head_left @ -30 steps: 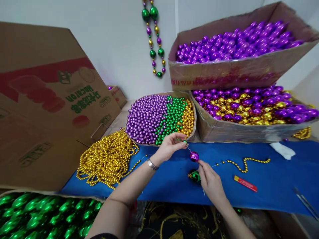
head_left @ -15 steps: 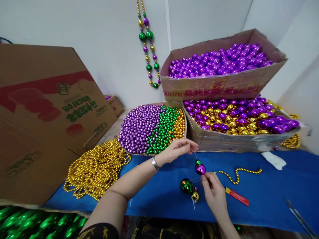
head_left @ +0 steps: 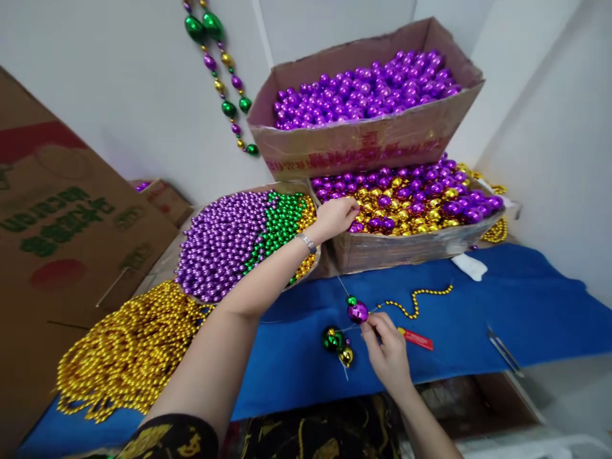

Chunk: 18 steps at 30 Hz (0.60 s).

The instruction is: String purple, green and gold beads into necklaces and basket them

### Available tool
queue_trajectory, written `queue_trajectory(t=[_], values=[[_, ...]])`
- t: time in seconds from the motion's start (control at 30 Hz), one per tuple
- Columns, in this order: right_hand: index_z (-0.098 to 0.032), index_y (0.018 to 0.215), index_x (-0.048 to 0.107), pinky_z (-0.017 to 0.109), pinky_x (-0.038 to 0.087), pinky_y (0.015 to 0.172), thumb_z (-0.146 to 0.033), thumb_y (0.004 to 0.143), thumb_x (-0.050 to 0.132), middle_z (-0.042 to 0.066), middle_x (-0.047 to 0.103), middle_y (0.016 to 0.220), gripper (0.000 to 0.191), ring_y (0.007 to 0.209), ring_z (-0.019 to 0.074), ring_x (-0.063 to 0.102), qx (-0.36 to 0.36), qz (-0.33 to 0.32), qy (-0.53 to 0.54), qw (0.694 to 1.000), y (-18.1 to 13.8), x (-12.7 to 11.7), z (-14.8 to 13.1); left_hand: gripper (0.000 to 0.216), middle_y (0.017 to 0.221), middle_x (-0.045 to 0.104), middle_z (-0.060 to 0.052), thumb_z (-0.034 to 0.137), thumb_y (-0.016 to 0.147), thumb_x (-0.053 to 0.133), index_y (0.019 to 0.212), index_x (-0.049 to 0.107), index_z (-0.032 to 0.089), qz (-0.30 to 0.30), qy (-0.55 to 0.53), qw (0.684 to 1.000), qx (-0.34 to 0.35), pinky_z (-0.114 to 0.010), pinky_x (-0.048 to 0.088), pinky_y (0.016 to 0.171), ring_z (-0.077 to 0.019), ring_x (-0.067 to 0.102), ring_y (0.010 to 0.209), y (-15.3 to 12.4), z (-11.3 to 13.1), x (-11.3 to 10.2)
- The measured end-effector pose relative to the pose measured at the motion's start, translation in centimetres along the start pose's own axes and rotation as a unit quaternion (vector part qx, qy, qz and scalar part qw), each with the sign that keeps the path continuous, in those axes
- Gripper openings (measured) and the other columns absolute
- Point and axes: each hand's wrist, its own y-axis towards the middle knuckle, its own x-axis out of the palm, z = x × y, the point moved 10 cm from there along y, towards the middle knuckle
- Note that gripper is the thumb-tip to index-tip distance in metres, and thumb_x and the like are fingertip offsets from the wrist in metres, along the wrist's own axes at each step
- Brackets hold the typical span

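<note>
My left hand (head_left: 337,217) is at the left end of the box of gold and purple beads (head_left: 401,248). Its fingers are pinched together among the beads, and what they hold cannot be made out. Low over the blue cloth, my right hand (head_left: 389,354) pinches a large purple bead (head_left: 357,312). A small green bead (head_left: 351,299) sits against it, with a thin string running up from there. To the left of that hand lie a large green bead (head_left: 331,339) and a gold bead (head_left: 345,356), with string around them.
A box of purple beads (head_left: 368,150) rests above. Small purple, green and gold beads fill another box (head_left: 229,242). Gold bead strands (head_left: 129,350) are heaped at left. A gold chain (head_left: 415,306), red-yellow tool (head_left: 417,339) and tweezers (head_left: 504,350) lie on the blue cloth (head_left: 540,306).
My left hand has left the string end and moved up to the box of gold and purple beads. My right hand still pinches the purple bead. The view has turned right.
</note>
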Motion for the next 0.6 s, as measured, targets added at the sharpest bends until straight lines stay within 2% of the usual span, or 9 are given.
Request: queue_trajectory(t=[0.13, 0.2, 0.3, 0.37, 0.47, 0.53, 0.6], values=[[-0.021, 0.091, 0.064, 0.025, 0.051, 0.069, -0.021, 0.096, 0.051, 0.003, 0.064, 0.082, 0.014, 0.077, 0.0148, 0.062, 0.0, 0.007, -0.005, 1.0, 0.0, -0.4, 0.2, 0.01, 0.065, 0.056, -0.003, 0.01, 0.067, 0.068, 0.064, 0.066, 0.02, -0.042, 0.03, 0.998, 0.038, -0.032, 0.04, 0.082, -0.0211, 0.056, 0.078, 2.3, 1.0, 2.7], [-0.021, 0.09, 0.064, 0.025, 0.05, 0.068, -0.02, 0.096, 0.051, 0.003, 0.063, 0.082, 0.014, 0.076, 0.0144, 0.062, 0.003, 0.011, -0.002, 1.0, 0.0, -0.5, 0.3, 0.009, 0.065, 0.056, -0.003, 0.011, 0.067, 0.068, 0.067, 0.068, 0.02, -0.077, 0.054, 0.992, 0.084, -0.032, 0.042, 0.08, -0.0195, 0.054, 0.073, 3.1, 2.2, 4.8], [-0.02, 0.087, 0.063, 0.024, 0.05, 0.067, -0.02, 0.096, 0.051, 0.002, 0.063, 0.08, 0.015, 0.074, 0.0139, 0.062, 0.013, 0.01, -0.003, 1.0, 0.1, -0.4, 0.5, 0.009, 0.078, 0.061, -0.006, 0.015, 0.071, 0.069, 0.078, 0.072, 0.02, -0.128, 0.077, 0.98, 0.132, -0.037, 0.044, 0.081, -0.0216, 0.056, 0.078, 4.2, 4.1, 8.5], [-0.02, 0.087, 0.063, 0.024, 0.05, 0.067, -0.02, 0.097, 0.051, 0.003, 0.063, 0.08, 0.015, 0.075, 0.0139, 0.061, 0.017, 0.008, -0.005, 1.0, 0.1, -0.4, 0.5, 0.005, 0.079, 0.061, -0.009, 0.015, 0.068, 0.072, 0.07, 0.07, 0.019, -0.159, 0.081, 0.979, 0.101, -0.043, 0.043, 0.085, -0.0258, 0.058, 0.082, 4.9, 4.2, 10.9], [-0.02, 0.089, 0.064, 0.025, 0.05, 0.069, -0.02, 0.097, 0.05, 0.003, 0.063, 0.082, 0.016, 0.077, 0.0141, 0.062, 0.019, 0.013, -0.01, 1.0, 0.0, -0.5, 0.6, 0.028, 0.063, 0.053, -0.007, -0.001, 0.054, 0.073, 0.046, 0.052, 0.017, -0.166, 0.082, 0.982, 0.028, -0.053, 0.041, 0.09, -0.0324, 0.059, 0.086, 6.0, 3.3, 13.5], [-0.02, 0.088, 0.064, 0.025, 0.05, 0.069, -0.02, 0.097, 0.05, 0.003, 0.064, 0.082, 0.016, 0.077, 0.014, 0.062, 0.024, 0.019, -0.015, 0.999, -0.1, -0.7, 0.7, 0.038, 0.057, 0.049, -0.006, -0.01, 0.049, 0.067, 0.04, 0.042, 0.017, -0.155, 0.074, 0.985, 0.013, -0.056, 0.038, 0.092, -0.0362, 0.059, 0.091, 6.5, 3.1, 14.1], [-0.02, 0.088, 0.064, 0.025, 0.05, 0.068, -0.021, 0.097, 0.05, 0.003, 0.064, 0.081, 0.016, 0.075, 0.014, 0.062, 0.026, 0.025, -0.02, 0.999, -0.1, -1.0, 0.8, 0.036, 0.06, 0.051, -0.008, -0.012, 0.049, 0.064, 0.042, 0.044, 0.017, -0.139, 0.059, 0.989, 0.004, -0.057, 0.038, 0.094, -0.0389, 0.058, 0.099, 6.6, 3.0, 13.6]])
